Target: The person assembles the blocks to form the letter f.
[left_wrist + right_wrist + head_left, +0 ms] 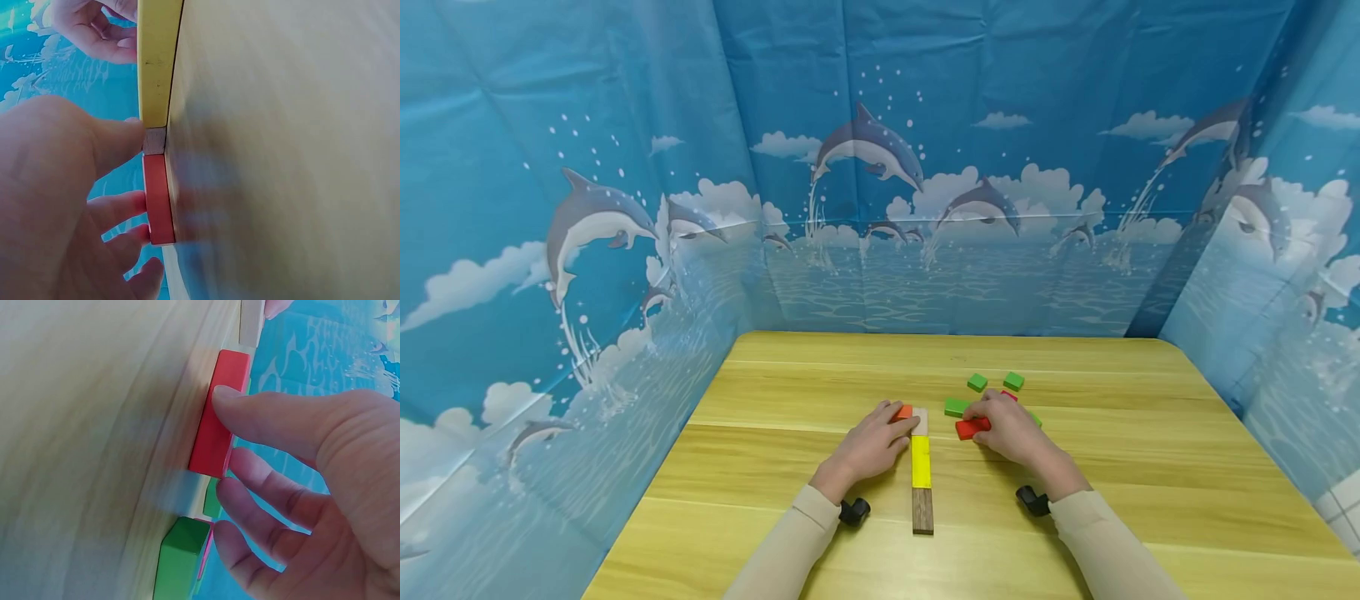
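Note:
My left hand (867, 442) rests at the far end of a row of blocks. Its fingers touch an orange-red block (160, 200) and a pale wood block (921, 424). Toward me, the row continues with a yellow block (921, 462) and a dark brown block (922, 511). To the right, my right hand (1011, 425) pinches a red block (220, 419) between thumb and fingers, low over the table. Close by lies a green block (956, 407). Another red or pink block (1010, 395) is partly hidden behind the right hand.
Two small green blocks, one left (977, 382) and one right (1013, 381), lie beyond the right hand. Another green block (1037, 419) peeks out beside it. A dolphin-print curtain (925, 275) surrounds the wooden table (820, 375) at the back and sides.

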Demonstrator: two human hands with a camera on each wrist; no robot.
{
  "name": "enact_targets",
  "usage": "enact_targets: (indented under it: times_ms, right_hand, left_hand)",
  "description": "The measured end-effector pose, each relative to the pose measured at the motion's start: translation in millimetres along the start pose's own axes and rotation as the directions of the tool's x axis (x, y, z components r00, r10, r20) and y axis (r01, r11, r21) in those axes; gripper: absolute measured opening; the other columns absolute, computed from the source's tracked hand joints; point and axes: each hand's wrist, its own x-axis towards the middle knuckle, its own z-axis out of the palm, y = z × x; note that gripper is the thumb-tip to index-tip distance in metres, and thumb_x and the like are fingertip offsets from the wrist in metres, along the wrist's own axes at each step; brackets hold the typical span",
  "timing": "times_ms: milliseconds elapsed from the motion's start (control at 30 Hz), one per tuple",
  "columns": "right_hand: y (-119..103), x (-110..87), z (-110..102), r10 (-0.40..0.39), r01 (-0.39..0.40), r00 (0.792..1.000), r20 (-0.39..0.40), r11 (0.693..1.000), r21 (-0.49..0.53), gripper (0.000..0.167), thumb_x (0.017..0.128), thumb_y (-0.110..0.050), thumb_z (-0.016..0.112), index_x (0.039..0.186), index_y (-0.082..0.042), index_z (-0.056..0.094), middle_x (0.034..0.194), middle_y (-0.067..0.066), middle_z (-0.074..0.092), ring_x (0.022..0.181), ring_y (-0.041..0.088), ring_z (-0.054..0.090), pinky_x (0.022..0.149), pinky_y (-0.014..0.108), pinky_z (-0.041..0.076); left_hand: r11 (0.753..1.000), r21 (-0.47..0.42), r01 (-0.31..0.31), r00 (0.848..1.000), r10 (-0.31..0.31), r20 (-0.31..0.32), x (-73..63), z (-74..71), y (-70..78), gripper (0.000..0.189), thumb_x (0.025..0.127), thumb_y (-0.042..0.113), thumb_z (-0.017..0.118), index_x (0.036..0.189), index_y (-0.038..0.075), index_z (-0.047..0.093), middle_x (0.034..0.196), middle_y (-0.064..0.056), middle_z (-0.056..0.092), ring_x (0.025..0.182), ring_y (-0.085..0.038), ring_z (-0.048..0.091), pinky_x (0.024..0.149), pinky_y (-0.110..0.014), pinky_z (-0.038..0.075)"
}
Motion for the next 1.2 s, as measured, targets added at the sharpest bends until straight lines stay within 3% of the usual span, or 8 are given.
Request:
enact_targets:
  times_ms: [700, 800, 867, 933, 1033, 1200]
  right_hand:
    - [-14.2, 6.4, 2.1, 0.014, -0.013, 0.999, 0.036, 1.0, -0.026, 0.03, 0.083, -0.016, 0.085, 0.111, -0.015, 0.076, 0.095, 0.001, 0.058, 0.08, 0.02, 0.05, 0.067, 0.035, 0.047]
    - [-19.5, 10.0, 3.3, 0.02, -0.019, 0.999, 0.026, 0.999, -0.04, 0.031, 0.083, -0.018, 0.085, 0.112, -0.016, 0.076, 0.105, 0.005, 0.063, 0.098, 0.029, 0.06, 0.076, 0.043, 0.054]
    - [-23.5, 12.3, 4.8, 0.021, -0.02, 0.999, 0.024, 0.999, -0.04, 0.032, 0.082, -0.019, 0.086, 0.113, -0.016, 0.076, 0.109, 0.006, 0.064, 0.101, 0.031, 0.061, 0.079, 0.046, 0.055]
    - [-27.7, 14.0, 6.4, 0.014, -0.014, 1.0, 0.019, 0.999, -0.046, 0.032, 0.082, -0.02, 0.086, 0.113, -0.016, 0.076, 0.109, 0.005, 0.064, 0.099, 0.029, 0.061, 0.079, 0.044, 0.054]
    - [-32.1, 16.9, 10.5, 0.012, -0.011, 1.0, 0.025, 0.999, -0.049, 0.032, 0.083, -0.021, 0.085, 0.113, -0.017, 0.076, 0.097, -0.001, 0.06, 0.08, 0.018, 0.052, 0.068, 0.034, 0.048]
    - [-33.8, 22.0, 17.2, 0.01, -0.009, 1.0, 0.009, 0.997, -0.075, 0.031, 0.084, -0.021, 0.085, 0.113, -0.017, 0.076, 0.092, -0.002, 0.058, 0.075, 0.015, 0.048, 0.064, 0.031, 0.044]
  left_hand:
    - [1.0, 0.007, -0.02, 1.0, 0.02, 0.022, -1.9, -0.2, -3.6, 0.049, 0.107, 0.035, 0.05, 0.155, 0.027, 0.043, 0.164, -0.01, 0.027, 0.151, -0.033, 0.021, 0.116, -0.051, 0.031]
    - [1.0, 0.015, -0.022, 0.999, 0.021, 0.029, -2.9, -0.9, -3.0, 0.05, 0.107, 0.035, 0.05, 0.156, 0.026, 0.042, 0.164, -0.011, 0.026, 0.151, -0.034, 0.02, 0.116, -0.052, 0.03]
    - [1.0, 0.019, -0.02, 0.999, 0.02, 0.032, -3.5, -1.1, -2.5, 0.051, 0.107, 0.036, 0.05, 0.156, 0.026, 0.041, 0.164, -0.011, 0.025, 0.151, -0.034, 0.019, 0.116, -0.053, 0.03]
    - [1.0, 0.019, -0.018, 0.999, 0.017, 0.033, -3.9, -1.8, -1.7, 0.051, 0.107, 0.036, 0.05, 0.156, 0.025, 0.041, 0.165, -0.011, 0.024, 0.152, -0.033, 0.018, 0.116, -0.054, 0.029]
    - [0.999, 0.036, -0.028, 0.999, 0.027, 0.024, -3.5, -2.2, -0.8, 0.051, 0.107, 0.035, 0.05, 0.156, 0.023, 0.042, 0.165, -0.01, 0.025, 0.152, -0.033, 0.019, 0.117, -0.053, 0.028]
    - [0.997, 0.048, -0.058, 0.998, 0.057, 0.022, -3.1, -3.2, 1.2, 0.05, 0.107, 0.031, 0.05, 0.155, 0.019, 0.044, 0.163, -0.007, 0.03, 0.15, -0.034, 0.022, 0.117, -0.054, 0.028]
